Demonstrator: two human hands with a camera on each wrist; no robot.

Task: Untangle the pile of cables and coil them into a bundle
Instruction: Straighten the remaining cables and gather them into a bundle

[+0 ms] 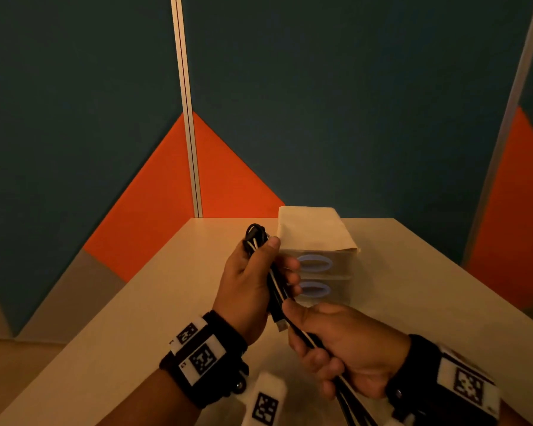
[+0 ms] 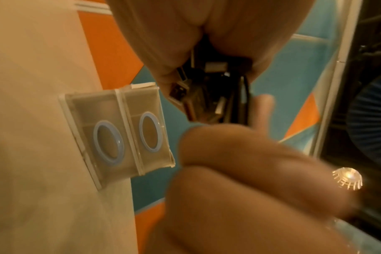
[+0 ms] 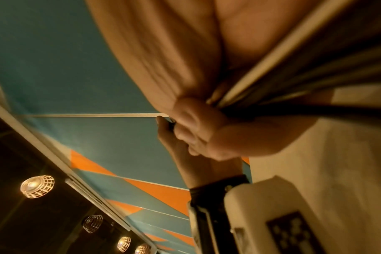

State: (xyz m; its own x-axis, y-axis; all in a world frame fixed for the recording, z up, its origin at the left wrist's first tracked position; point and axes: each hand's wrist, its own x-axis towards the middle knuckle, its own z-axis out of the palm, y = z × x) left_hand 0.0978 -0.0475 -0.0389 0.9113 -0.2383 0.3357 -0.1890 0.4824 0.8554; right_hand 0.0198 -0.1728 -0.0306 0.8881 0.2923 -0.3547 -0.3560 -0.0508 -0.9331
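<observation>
A bunch of black and white cables [image 1: 276, 281] runs between my two hands above the table [image 1: 154, 302]. My left hand [image 1: 256, 272] grips the folded upper end, where a black loop [image 1: 254, 233] sticks out above the thumb. A metal USB plug [image 1: 280, 325] hangs below that hand. My right hand [image 1: 336, 342] is curled round the lower strands, which trail off toward the bottom edge. In the left wrist view several plugs [image 2: 209, 89] show between the fingers. The right wrist view shows the strands [image 3: 294, 82] pinched under the curled fingers [image 3: 191, 123].
A small stack of clear drawers [image 1: 317, 262] with blue oval handles stands on the table just beyond my hands, with a cloth [image 1: 311, 226] over its top. Teal and orange partition walls [image 1: 228, 173] close in the table's far sides.
</observation>
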